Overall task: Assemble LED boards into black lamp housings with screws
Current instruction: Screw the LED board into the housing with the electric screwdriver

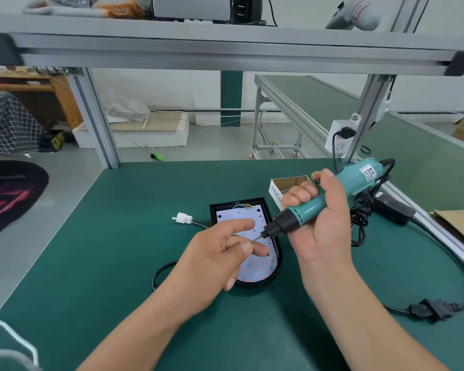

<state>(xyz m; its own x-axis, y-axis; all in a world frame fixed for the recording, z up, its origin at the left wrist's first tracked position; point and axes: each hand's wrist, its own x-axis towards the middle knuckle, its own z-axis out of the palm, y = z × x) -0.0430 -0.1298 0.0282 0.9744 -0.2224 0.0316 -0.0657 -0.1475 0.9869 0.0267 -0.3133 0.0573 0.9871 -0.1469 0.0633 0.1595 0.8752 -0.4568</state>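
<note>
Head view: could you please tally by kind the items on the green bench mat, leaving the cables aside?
Black lamp housing: 1
LED board: 1
Electric screwdriver: 1
Screw box: 1
White connector: 1
Black power adapter: 1
Total: 6

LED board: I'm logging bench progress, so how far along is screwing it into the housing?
Done: the LED board sits in the black housing, and one screw looks driven near its rounded end. In hand: the right hand grips the electric screwdriver while the left hand pinches its bit, likely loading a screw, too small to see. Left: the remaining screws, from the screw box.
</note>
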